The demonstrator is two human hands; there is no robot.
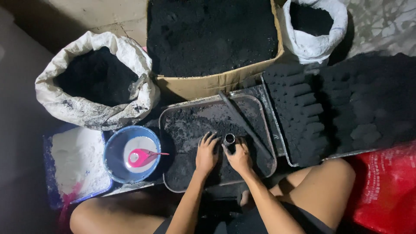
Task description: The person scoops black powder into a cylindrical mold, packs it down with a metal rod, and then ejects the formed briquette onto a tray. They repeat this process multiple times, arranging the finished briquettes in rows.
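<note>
A cardboard box (216, 82) heaped with black powder stands at the top, flanked by two white sacks (93, 110) (314, 47) of the same. Below it, a metal tray (260, 108) holds more black powder. A blue bowl (113, 149) holds white liquid and a pink scoop (141, 157). In the tray stands a small upright metal tube (229, 139), open-topped: right hand (238, 158) fingers grip it, left hand (207, 154) fingers spread flat on powder beside it.

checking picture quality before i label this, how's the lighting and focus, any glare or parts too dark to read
Head view: dim, uneven light; the black powder in the tray, cardboard box and moulded pieces loses detail. Mild glare on the blue bowl. Left hand and right hand are sharp; the corners fall dark.
</note>
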